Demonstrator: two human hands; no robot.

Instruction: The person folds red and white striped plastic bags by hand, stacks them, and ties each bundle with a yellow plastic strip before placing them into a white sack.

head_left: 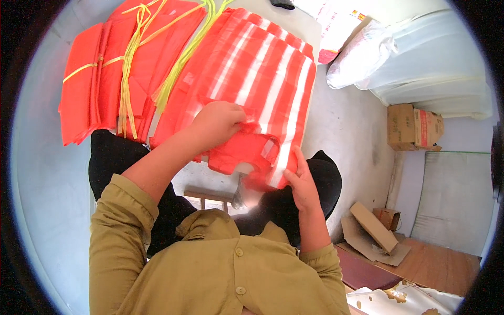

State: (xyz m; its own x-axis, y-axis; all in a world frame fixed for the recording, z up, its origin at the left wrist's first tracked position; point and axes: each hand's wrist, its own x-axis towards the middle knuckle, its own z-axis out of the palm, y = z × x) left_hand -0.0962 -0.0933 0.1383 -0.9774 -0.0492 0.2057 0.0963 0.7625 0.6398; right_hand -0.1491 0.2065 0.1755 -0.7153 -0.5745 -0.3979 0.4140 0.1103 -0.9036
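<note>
At the desk's far left corner, bundles of plain red bags tied with yellow string. Beside them, toward the desk's right edge, a stack of red-and-white striped bags, its handle end overhanging the near edge. Left hand pressed on the top bag's handle part, fingers curled shut on the plastic. Right hand at the near right corner of the stack, fingers pinching the striped edge. Cardboard boxes on the floor at right.
</note>
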